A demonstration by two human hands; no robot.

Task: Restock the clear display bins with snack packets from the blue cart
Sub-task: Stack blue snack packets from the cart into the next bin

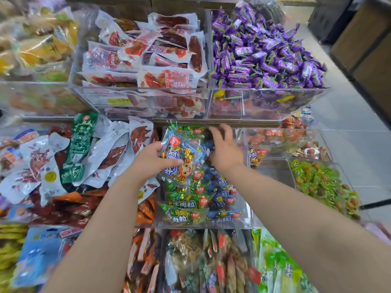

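While left hand (152, 159) grips packet (183, 153), bin (245, 216) stocked

A shop, seemingly: tiered clear display bins (262, 102) heaped with snack packets (186, 199).

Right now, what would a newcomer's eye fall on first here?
The heap of purple candies at upper right stands out most. In the centre, the left hand holds a clear snack packet over the display bin, and the right hand reaches in beside it.
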